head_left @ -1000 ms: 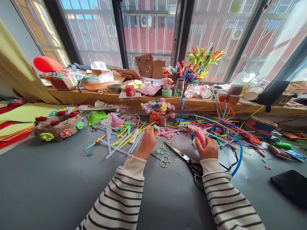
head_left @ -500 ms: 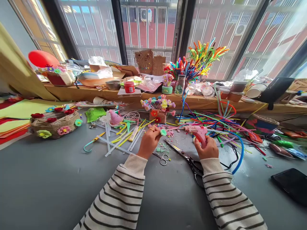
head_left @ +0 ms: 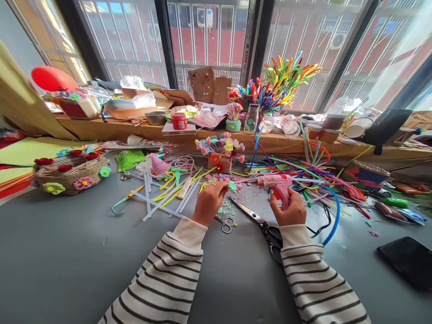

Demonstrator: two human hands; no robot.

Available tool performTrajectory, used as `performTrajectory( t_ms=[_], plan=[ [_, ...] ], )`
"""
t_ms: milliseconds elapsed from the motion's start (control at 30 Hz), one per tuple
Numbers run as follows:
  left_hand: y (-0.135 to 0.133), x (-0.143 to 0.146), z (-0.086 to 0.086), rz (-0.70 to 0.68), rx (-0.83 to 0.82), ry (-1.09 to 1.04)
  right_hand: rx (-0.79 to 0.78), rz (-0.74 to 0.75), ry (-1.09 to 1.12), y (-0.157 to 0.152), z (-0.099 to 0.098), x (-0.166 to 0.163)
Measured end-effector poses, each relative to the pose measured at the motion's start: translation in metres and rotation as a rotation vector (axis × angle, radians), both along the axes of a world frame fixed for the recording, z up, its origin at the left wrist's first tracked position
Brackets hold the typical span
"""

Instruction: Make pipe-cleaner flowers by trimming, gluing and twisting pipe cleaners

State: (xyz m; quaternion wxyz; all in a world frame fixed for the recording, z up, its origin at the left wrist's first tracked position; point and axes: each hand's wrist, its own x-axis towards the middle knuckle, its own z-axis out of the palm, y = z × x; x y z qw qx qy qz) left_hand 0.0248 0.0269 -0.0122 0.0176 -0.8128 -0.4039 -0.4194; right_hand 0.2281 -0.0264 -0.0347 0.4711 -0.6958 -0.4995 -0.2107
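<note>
Far left of the big scissors, on the grey worktop: woven basket, upright, flower-trimmed. Left of the big scissors, closer in: pale glue sticks, lying loose and crossed; pink cone behind.

Just left of the big scissors: left hand, fingers drawn together, thumb and fingertips pinched on a mint-green fuzzy piece. Held near the blade tips of the big scissors. Any stem on it: cannot tell, fingers in the way. Risk here, as judged: burnt fingertips, from so small a piece and a hot nozzle brought too near, if indeed heated. Also a slipped piece, from a shallow pinch.

Left of the big scissors, below the left hand: small scissors, with green shreds close by. Likely nuisance: shreds stuck in glue, from a drip or a dropped piece.

Right of the big scissors: right hand, curled round the grip of a pink glue gun. Points left, apart from the green piece. Trigger pressed or not: cannot tell. Possible snag: right cuff against the handles of the big scissors, from a low sweep leftward.

Farther right of the big scissors: blue tube, then black flat device.
</note>
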Motion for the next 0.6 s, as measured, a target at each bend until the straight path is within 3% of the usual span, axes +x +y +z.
performTrajectory(
  t_ms=[267,600],
  plan=[
    [-0.007,0.002,0.008,-0.012,0.06,-0.021,0.029,0.008,-0.039,-0.002,0.001,-0.003],
    [-0.006,0.003,0.007,-0.063,0.027,-0.1,0.009,0.042,-0.049,-0.003,0.0,-0.012]
  ],
)
